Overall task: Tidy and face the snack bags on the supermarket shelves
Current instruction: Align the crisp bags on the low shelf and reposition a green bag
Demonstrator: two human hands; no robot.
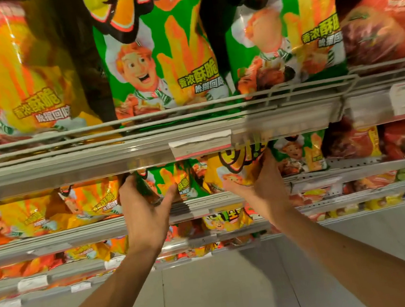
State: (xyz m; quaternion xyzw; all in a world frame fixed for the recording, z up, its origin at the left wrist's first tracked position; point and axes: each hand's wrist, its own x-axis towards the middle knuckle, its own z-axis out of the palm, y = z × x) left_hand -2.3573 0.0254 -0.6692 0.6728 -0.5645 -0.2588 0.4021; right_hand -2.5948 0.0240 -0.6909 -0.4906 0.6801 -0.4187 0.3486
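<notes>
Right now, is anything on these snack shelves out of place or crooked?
Yes. On the second shelf, a yellow bag, held by the right hand, sits among green bags, next to the green bag the left hand grips. Further left, the small yellow bags lean tilted rather than facing squarely forward.

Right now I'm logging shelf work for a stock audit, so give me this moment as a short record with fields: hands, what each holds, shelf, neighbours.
left hand: gripping a glossy green snack bag by its left edge
right hand: gripping a glossy yellow snack bag
shelf: second grey metal shelf, under the price rail
neighbours: yellow bags to the left, red crisp bags to the right
shelf above: large green bags facing front
</notes>
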